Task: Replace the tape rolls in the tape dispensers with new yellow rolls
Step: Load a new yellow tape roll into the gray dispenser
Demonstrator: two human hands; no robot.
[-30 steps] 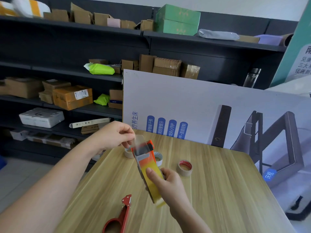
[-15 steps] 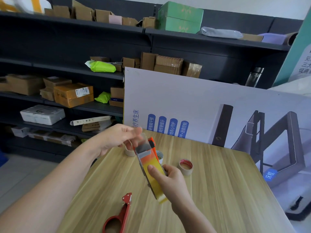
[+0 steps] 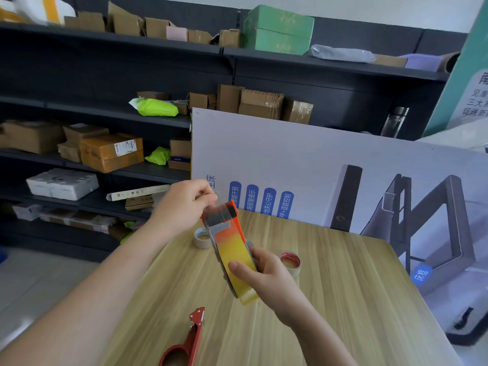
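An orange tape dispenser (image 3: 230,220) loaded with a yellow tape roll (image 3: 235,257) is held up over the wooden table (image 3: 343,299). My right hand (image 3: 264,273) grips the roll and dispenser from the right, thumb across the yellow tape. My left hand (image 3: 184,204) pinches the clear tape end at the dispenser's top, by the blade. A second, red dispenser (image 3: 186,342) lies on the table near the front edge. A beige roll (image 3: 202,238) and a red-rimmed roll (image 3: 290,262) lie on the table; another roll is mostly hidden behind the dispenser.
A large printed board (image 3: 330,165) leans upright along the table's far edge. Dark shelving (image 3: 105,107) with cardboard boxes and parcels stands behind and to the left. The floor (image 3: 31,281) lies beyond the table's left edge.
My left hand has drawn in closer to the dispenser's top, still pinching the tape end. The dispenser and right hand have stayed roughly in place.
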